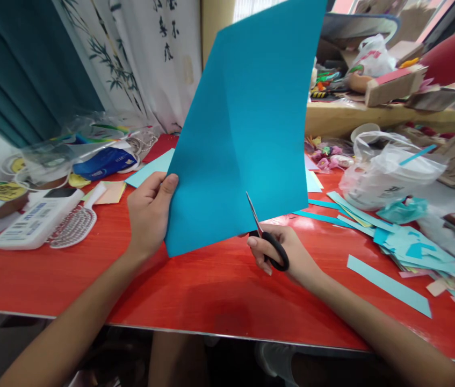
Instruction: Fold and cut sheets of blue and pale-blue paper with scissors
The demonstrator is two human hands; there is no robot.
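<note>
A large sheet of blue paper stands tilted up above the red table. My left hand pinches its lower left edge, thumb on the near face. In my right hand is a pair of scissors with black handles, fingers through the loops. One blade lies over the near face of the sheet at its bottom edge, pointing up. The other blade is hidden behind the paper.
On the red table, paper strips and scraps lie at right near a white plastic bag. A hairbrush, a white box and a blue packet are at left. A cluttered wooden shelf stands behind.
</note>
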